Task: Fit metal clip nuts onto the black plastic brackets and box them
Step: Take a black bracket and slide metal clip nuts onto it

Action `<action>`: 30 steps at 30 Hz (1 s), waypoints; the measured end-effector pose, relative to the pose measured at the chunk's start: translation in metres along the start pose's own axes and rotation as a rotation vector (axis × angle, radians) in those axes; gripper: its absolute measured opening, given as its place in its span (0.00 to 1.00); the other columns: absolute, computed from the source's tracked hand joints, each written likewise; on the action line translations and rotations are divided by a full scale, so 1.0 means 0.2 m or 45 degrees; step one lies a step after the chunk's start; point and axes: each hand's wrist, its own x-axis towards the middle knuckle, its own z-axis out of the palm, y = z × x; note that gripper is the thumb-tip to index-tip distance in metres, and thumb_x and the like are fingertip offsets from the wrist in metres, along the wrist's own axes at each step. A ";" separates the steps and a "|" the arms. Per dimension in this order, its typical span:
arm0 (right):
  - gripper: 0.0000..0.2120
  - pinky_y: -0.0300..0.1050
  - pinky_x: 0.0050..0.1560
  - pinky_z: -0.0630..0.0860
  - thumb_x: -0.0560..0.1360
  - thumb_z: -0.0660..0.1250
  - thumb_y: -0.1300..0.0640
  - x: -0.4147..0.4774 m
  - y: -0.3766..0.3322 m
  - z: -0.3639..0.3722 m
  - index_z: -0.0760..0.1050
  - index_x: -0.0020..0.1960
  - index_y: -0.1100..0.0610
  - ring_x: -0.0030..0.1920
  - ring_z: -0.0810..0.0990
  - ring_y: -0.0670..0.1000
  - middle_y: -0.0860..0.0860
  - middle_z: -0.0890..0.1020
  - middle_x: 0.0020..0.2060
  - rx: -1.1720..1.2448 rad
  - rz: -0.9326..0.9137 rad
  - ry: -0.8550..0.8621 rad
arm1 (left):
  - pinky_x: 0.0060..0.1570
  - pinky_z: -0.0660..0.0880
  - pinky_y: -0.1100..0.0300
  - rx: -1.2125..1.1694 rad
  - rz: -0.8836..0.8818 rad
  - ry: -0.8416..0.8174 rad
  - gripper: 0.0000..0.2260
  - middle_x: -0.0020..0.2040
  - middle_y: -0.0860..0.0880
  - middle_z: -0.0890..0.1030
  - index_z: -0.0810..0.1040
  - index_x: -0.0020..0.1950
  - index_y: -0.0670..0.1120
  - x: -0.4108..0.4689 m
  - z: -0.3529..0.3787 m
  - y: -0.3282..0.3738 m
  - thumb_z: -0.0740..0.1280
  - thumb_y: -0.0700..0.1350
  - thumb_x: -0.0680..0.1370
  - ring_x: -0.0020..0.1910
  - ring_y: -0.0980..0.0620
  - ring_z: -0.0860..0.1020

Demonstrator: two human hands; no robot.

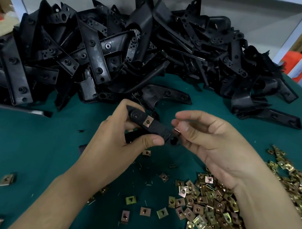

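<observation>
Two hands are up in front of the big heap of black plastic brackets [116, 51], and we take that heap as our landmark. Our left hand [123, 141], just in front of the heap's middle, has fingers and thumb curled round one slim black plastic bracket [157, 130], lifted clear of the dark green table cover [25, 145]. One square brass-coloured metal clip nut [147, 122] already sits on that bracket, near the end that points back at the heap. Our right hand [214, 142], in front of the heap and right of its middle, pinches a second small metal clip nut [176, 130] between thumb and forefinger, right at the bracket's other end; we cannot tell whether it touches the plastic. Further out from the heap, toward us and to the right, we see a wide spill of loose brass-coloured clip nuts [220, 211] running under our right forearm. A few strays [7, 179] lie scattered on the cover in front of the heap's left half.
</observation>
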 end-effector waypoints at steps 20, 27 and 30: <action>0.10 0.36 0.49 0.80 0.66 0.73 0.59 -0.01 -0.05 0.00 0.86 0.46 0.59 0.50 0.85 0.49 0.58 0.86 0.51 0.115 -0.041 -0.004 | 0.47 0.68 0.80 0.060 -0.018 0.006 0.16 0.51 0.71 0.80 0.70 0.52 0.64 0.00 -0.01 0.00 0.71 0.65 0.72 0.52 0.70 0.77; 0.14 0.38 0.50 0.80 0.65 0.73 0.65 -0.02 -0.02 0.02 0.86 0.50 0.57 0.49 0.86 0.50 0.54 0.85 0.46 0.035 -0.049 -0.049 | 0.46 0.67 0.82 0.053 0.007 0.025 0.16 0.50 0.73 0.79 0.69 0.51 0.64 -0.01 0.00 0.01 0.71 0.66 0.71 0.51 0.72 0.76; 0.09 0.40 0.50 0.81 0.62 0.75 0.60 -0.02 -0.02 0.03 0.87 0.43 0.54 0.47 0.85 0.50 0.53 0.85 0.42 -0.022 -0.048 -0.055 | 0.45 0.67 0.81 0.050 0.026 0.026 0.16 0.50 0.72 0.79 0.69 0.52 0.63 0.00 -0.01 0.01 0.71 0.66 0.71 0.51 0.72 0.77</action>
